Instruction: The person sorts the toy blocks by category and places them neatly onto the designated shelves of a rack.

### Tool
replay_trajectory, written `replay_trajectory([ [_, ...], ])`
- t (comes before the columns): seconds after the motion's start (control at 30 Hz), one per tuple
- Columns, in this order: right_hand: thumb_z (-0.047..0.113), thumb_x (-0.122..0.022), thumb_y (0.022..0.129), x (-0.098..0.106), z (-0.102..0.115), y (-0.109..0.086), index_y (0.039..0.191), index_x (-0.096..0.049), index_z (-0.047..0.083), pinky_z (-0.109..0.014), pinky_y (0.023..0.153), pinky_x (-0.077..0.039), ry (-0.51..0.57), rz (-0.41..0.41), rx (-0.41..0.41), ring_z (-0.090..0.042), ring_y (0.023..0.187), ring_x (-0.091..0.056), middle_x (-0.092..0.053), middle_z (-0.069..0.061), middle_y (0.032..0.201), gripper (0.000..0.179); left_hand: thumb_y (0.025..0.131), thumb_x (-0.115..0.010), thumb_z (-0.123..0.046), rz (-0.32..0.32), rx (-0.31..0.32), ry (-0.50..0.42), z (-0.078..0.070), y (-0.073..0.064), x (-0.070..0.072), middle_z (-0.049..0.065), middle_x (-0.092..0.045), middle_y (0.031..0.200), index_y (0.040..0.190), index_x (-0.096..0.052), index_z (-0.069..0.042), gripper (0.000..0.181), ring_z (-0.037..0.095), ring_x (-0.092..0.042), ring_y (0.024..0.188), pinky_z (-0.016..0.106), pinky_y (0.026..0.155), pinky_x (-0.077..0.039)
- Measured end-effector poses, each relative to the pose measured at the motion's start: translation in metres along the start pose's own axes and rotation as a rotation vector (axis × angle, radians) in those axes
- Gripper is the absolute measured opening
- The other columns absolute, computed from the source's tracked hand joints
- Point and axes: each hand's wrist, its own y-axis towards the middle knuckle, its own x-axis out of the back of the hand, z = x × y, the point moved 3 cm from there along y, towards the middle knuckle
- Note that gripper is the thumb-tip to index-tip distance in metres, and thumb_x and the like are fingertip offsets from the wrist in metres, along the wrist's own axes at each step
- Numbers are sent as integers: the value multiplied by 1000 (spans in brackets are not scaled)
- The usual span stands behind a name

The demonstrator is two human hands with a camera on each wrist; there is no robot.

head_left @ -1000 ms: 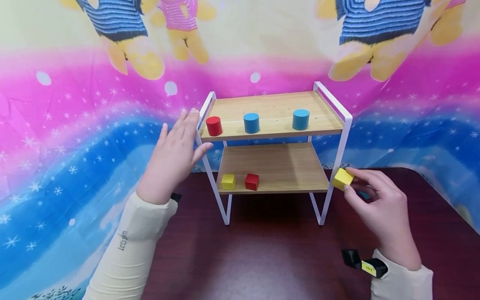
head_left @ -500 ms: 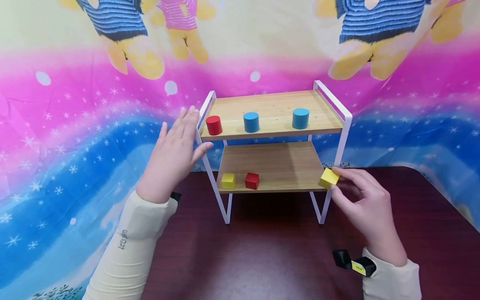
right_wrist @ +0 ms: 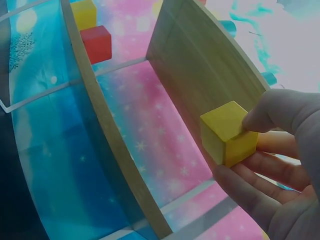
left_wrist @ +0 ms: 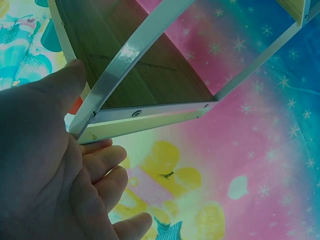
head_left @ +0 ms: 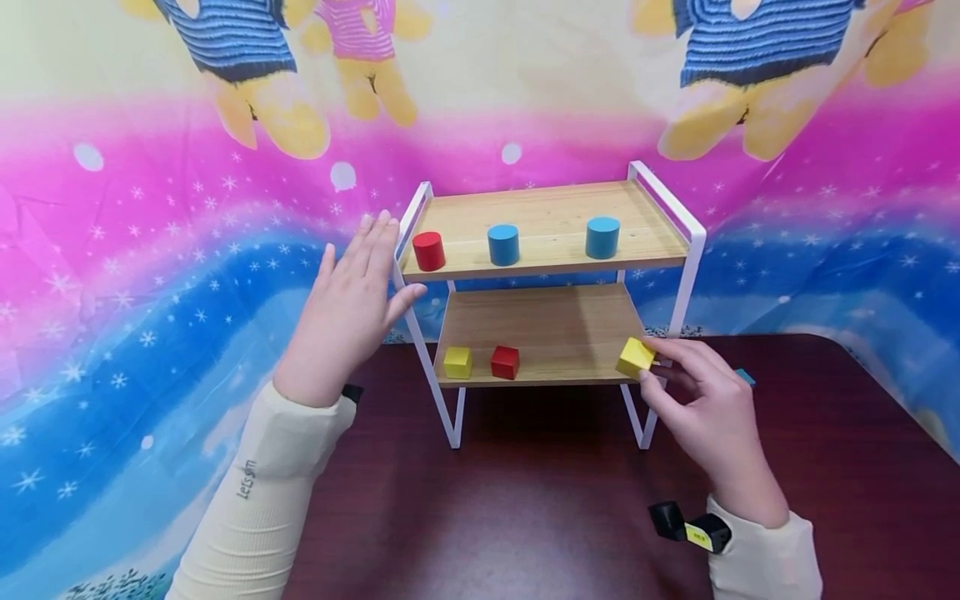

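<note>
My right hand (head_left: 705, 408) pinches a yellow cube (head_left: 635, 358) between thumb and fingers, in front of the right end of the lower shelf (head_left: 562, 325). The right wrist view shows the same yellow cube (right_wrist: 229, 132) tilted in the fingertips. My left hand (head_left: 348, 308) rests, fingers straight, at the left upright of the two-tier rack (head_left: 401, 308); in the left wrist view its thumb and fingers lie either side of the white frame (left_wrist: 125, 57). Another yellow cube (head_left: 457, 362) and a red cube (head_left: 505, 362) sit on the lower shelf's left part.
On the upper shelf (head_left: 525, 208) stand a red cylinder (head_left: 428, 252) and two blue cylinders (head_left: 503, 245), near its front edge. A small blue piece (head_left: 745, 377) lies on the dark table (head_left: 510, 517) behind my right hand. A printed cloth (head_left: 187, 192) hangs behind.
My right hand has moved left with the yellow cube, from outside the rack's right upright to in front of the lower shelf. The left hand has stayed in place.
</note>
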Motion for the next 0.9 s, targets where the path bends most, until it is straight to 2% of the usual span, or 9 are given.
replay_trajectory([
  [0.07,-13,-77,79,-3,0,0,124,-70,-1,-4,86,-45,-6,12,-8,-1,98,-63,-68,-15,117,47,100,-62,-44,-1,0,-2,0,0,0,12,-17,169,164,-12,-13,87,29,-10,156,63,121,-9],
  [0.27,-10,-77,82,-12,-1,0,125,-69,-2,-3,85,-44,-15,45,-26,-26,99,-69,-67,-16,120,45,100,-62,-44,-4,-1,-4,1,0,-1,12,-17,169,164,-12,-13,87,29,-11,156,64,121,-10],
  [0.37,-8,-76,83,-17,-1,0,126,-68,-2,-2,85,-43,-7,54,-35,-33,100,-70,-67,-17,120,44,100,-62,-44,-1,2,-5,1,1,-1,11,-17,169,164,-12,-13,87,29,-11,156,63,121,-10],
  [0.6,-5,-76,86,-28,-2,0,128,-68,1,-3,86,-40,1,72,-37,-36,110,-66,-66,-19,124,43,100,-62,-44,7,3,-5,1,1,-2,11,-16,169,164,-11,-14,87,28,-11,156,63,121,-9],
  [0.9,-6,-74,87,-42,-6,1,126,-69,1,-3,87,-41,-18,92,-14,-33,107,-67,-67,-17,122,41,100,-62,-44,4,3,-5,1,1,0,11,-17,169,164,-13,-12,87,29,-12,156,63,121,-9],
])
